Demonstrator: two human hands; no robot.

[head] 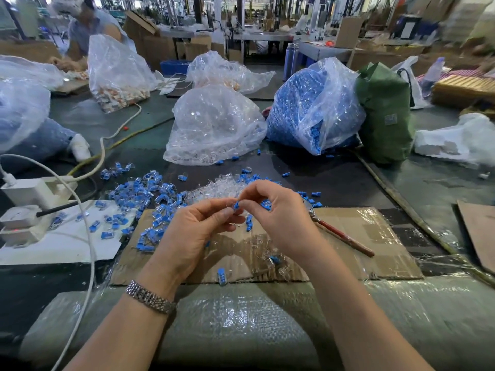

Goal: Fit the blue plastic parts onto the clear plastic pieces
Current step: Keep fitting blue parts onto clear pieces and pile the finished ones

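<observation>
Right now the right hand [278, 210] pinches a small blue plastic part [236, 205] between thumb and forefinger, its other fingers curled in. The left hand [192, 231] meets it from the other side, fingertips closed on something small and see-through at the same spot; whether that is a clear plastic piece cannot be told for sure. Both grips sit together above a flat sheet of cardboard [361, 236] on the tabletop [334, 178].

Just under the hands lie a few loose blue parts [249, 223], and on the cardboard's near edge one assembled blue-and-clear piece [221, 276]. Behind the hands is a heap of clear plastic pieces [214, 188], with a wide scatter of finished blue-and-clear pieces [150, 194] to its left, some spilling onto a white sheet [67, 245]. A red-handled tool [340, 234] lies on the cardboard to the right of the hands.

Farther back stand a clear bag of clear pieces [214, 124] and, beside it to the right, a clear bag full of blue parts [308, 108], with a green bag [385, 113] next to that. A white power strip [29, 210] sits at the left. The left wrist wears a metal watch band [150, 298].
</observation>
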